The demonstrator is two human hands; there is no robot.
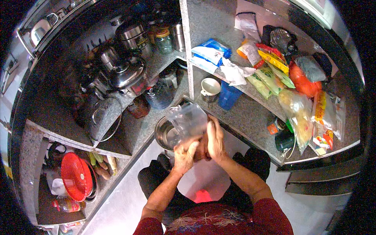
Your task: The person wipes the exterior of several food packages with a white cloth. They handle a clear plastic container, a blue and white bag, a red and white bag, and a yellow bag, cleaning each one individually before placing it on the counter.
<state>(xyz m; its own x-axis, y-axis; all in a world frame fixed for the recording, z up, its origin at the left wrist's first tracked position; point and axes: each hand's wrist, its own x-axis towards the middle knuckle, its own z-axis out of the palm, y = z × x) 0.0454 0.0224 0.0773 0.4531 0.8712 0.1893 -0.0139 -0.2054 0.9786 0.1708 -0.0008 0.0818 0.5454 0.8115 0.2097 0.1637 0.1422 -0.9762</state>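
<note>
Red was the shallow basket [74, 178] at eight o'clock from the middle of the view; a plastic bottle [67, 205] lay just below it, and some vegetables [102, 166] were near its right side. At ten o'clock a steel pressure cooker [129, 78] stood among dark pots. Further right, a steel pot [161, 133] was partly hidden behind the clear plastic item [190, 119]. This item was in the centre, at twelve o'clock from the left hand [184, 156]; it was blurred, so I could not tell if it was bag or box. The left hand had its fingers curled around the lower end of it, with the thumb upward. The right hand [215, 141] held its fingers straight and together along the right side of the plastic. At one o'clock stood a whitish cup [210, 87], and at two o'clock a blue cup [230, 96]. Green packets [268, 82] and an orange-red bag [305, 82] lay beyond, between two and three.
</note>
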